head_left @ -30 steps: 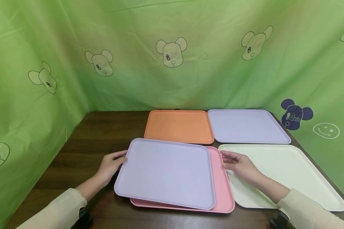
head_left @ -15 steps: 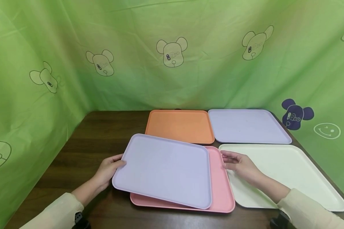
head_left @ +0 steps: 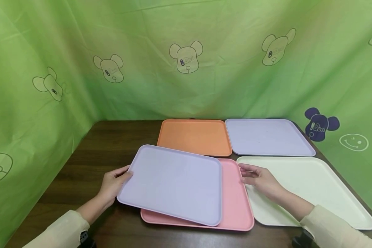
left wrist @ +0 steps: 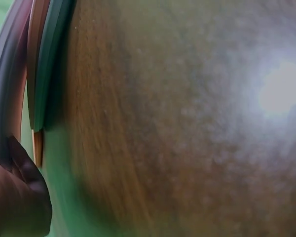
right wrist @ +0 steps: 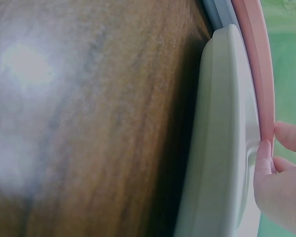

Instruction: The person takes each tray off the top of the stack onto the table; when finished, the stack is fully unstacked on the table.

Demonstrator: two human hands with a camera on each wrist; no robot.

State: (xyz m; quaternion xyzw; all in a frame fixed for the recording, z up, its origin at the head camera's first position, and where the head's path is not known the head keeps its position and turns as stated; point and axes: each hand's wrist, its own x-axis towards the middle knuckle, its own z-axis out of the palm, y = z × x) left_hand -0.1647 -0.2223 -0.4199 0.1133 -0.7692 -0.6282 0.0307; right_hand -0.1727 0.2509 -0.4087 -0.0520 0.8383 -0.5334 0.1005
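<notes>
My left hand (head_left: 113, 186) grips the left rim of a lavender tray (head_left: 173, 186), thumb on top. That tray is tilted, its left side raised over a pink tray (head_left: 235, 199), which it partly covers. My right hand (head_left: 261, 177) is at the pink tray's right rim; in the right wrist view its thumb and fingers pinch the pink tray's edge (right wrist: 256, 59). Beside it lies a white tray (head_left: 310, 193). Seen from the left wrist, the lavender rim (left wrist: 2, 98) stands apart from a green tray edge (left wrist: 52, 64). How the lower trays are stacked is partly hidden.
An orange tray (head_left: 195, 136) and another lavender tray (head_left: 268, 136) lie at the back of the dark wooden table (head_left: 111, 137). Green printed cloth (head_left: 142, 93) hangs behind and along both sides.
My left hand has shifted left with the upper lavender tray, whose left side has risen, so more of the pink tray shows at its right. The right hand has stayed in place.
</notes>
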